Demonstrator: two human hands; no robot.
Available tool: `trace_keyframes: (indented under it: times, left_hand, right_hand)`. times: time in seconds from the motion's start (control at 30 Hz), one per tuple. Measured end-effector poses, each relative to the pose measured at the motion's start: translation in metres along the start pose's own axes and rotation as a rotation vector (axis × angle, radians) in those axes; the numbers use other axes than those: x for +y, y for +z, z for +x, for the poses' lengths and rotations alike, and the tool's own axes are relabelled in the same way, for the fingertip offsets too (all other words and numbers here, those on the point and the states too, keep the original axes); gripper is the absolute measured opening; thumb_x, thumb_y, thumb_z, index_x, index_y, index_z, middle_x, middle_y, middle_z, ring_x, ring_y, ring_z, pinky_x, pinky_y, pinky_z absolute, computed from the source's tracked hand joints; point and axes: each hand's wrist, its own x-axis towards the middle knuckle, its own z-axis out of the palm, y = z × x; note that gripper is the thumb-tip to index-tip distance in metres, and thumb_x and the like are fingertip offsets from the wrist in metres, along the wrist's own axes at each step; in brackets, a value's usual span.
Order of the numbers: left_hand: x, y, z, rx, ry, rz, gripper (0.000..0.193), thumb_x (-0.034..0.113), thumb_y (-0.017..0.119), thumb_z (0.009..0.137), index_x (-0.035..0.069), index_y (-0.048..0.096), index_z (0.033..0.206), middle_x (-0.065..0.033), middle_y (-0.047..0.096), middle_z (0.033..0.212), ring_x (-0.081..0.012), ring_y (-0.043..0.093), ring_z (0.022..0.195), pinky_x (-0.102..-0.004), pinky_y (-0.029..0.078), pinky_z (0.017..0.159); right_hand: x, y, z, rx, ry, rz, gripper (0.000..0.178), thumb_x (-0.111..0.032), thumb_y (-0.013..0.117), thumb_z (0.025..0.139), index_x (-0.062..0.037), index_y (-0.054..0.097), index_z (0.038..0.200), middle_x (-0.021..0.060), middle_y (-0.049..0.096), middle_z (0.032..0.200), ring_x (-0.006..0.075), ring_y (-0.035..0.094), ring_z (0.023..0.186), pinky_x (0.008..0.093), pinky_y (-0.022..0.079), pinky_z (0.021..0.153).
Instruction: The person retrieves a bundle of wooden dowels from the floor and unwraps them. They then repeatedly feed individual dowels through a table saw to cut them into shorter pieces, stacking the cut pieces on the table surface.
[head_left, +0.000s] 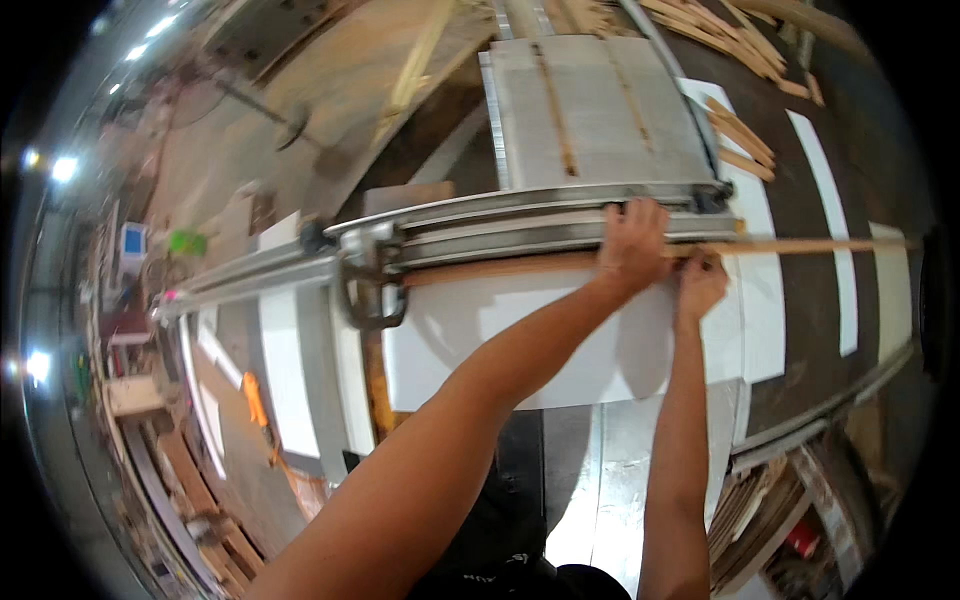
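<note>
My left hand (633, 243) lies flat on a wide wooden board (500, 266) that rests on the white saw table (470, 340), fingers reaching up to the metal fence rail (520, 212). Just right of it, my right hand (702, 283) pinches a thin wooden strip (820, 245) that runs off to the right along the board's edge. Both forearms come in from the lower edge.
A grey sliding table (590, 110) with two narrow slots lies beyond the rail. Loose wood strips (745, 135) are piled at the upper right. A metal handle (370, 295) hangs at the rail's left end. Timber offcuts (200, 490) lie on the floor at left.
</note>
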Motion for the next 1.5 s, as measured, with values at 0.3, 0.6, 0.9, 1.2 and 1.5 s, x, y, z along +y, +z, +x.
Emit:
trace_keyframes:
  times: [0.3, 0.6, 0.9, 1.2, 1.5]
  left_hand:
    - [-0.001, 0.000, 0.003, 0.080, 0.068, 0.039, 0.070, 0.044, 0.084, 0.062, 0.000, 0.061, 0.110, -0.0115, 0.055, 0.101, -0.0283, 0.053, 0.093, -0.0418, 0.039, 0.080]
    - [0.000, -0.004, 0.000, 0.036, 0.045, 0.023, 0.075, 0.039, 0.089, 0.060, -0.003, 0.059, 0.114, -0.0136, 0.057, 0.107, -0.0309, 0.054, 0.101, -0.0433, 0.040, 0.087]
    - [-0.001, -0.002, 0.000, 0.068, 0.057, 0.030, 0.072, 0.041, 0.087, 0.063, -0.001, 0.060, 0.114, -0.0118, 0.057, 0.106, -0.0286, 0.054, 0.099, -0.0412, 0.039, 0.085]
    - [0.003, -0.001, 0.002, -0.029, 0.008, 0.090, 0.070, 0.041, 0.086, 0.064, 0.000, 0.060, 0.115, -0.0104, 0.056, 0.107, -0.0284, 0.054, 0.102, -0.0425, 0.039, 0.088]
    - [0.002, -0.006, 0.003, 0.022, 0.063, 0.103, 0.075, 0.048, 0.091, 0.060, 0.000, 0.061, 0.109, -0.0117, 0.056, 0.102, -0.0295, 0.056, 0.096, -0.0420, 0.041, 0.085]
  right_hand:
    - [-0.018, -0.006, -0.003, 0.005, 0.040, 0.006, 0.027, -0.022, 0.068, 0.092, 0.0042, 0.065, 0.098, 0.0241, 0.070, 0.077, 0.0440, 0.070, 0.074, 0.0489, 0.054, 0.067]
    - [-0.024, -0.004, -0.007, 0.025, 0.083, 0.048, 0.034, -0.022, 0.068, 0.091, 0.0111, 0.064, 0.098, 0.0281, 0.069, 0.078, 0.0460, 0.069, 0.075, 0.0495, 0.055, 0.066]
    - [-0.029, 0.005, -0.009, 0.055, 0.152, -0.024, 0.033, -0.021, 0.068, 0.090, 0.0096, 0.062, 0.099, 0.0294, 0.069, 0.088, 0.0468, 0.068, 0.082, 0.0505, 0.055, 0.072]
    - [-0.028, 0.010, -0.009, 0.125, 0.163, 0.029, 0.031, -0.021, 0.067, 0.091, 0.0073, 0.061, 0.100, 0.0275, 0.069, 0.090, 0.0456, 0.067, 0.082, 0.0513, 0.053, 0.074]
    - [0.053, -0.041, 0.031, 0.072, 0.184, 0.226, 0.022, -0.013, 0.071, 0.086, 0.0033, 0.073, 0.101, 0.0168, 0.071, 0.086, 0.0256, 0.066, 0.066, 0.0373, 0.054, 0.064]
